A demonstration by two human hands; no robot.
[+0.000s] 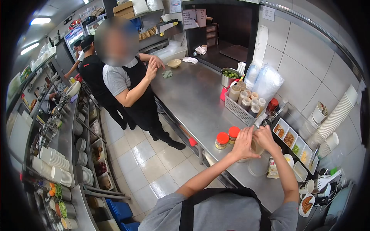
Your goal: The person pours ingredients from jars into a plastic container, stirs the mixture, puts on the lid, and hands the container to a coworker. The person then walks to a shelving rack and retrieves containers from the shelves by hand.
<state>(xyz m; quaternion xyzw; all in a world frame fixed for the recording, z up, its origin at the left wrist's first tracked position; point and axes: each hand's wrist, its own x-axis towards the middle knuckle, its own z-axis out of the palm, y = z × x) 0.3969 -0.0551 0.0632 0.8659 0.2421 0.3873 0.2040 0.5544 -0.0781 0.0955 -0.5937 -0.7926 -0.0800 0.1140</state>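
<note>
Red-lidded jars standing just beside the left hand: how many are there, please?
2. One red-lidded jar stands nearer the aisle-side edge of the steel counter; the second jar is right beside it, closer to the left hand. Others may be hidden behind that hand.

Green fruits sit in a metal pot, and stacked white cups lean near the tiled wall.

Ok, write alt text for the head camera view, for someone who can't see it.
A person's left hand holds a small pale container, right hand at its top, over a steel counter beside two red-lidded jars. A basket of bottles and a row of food trays stand near the tiled wall. A co-worker stands farther along the counter.
</note>
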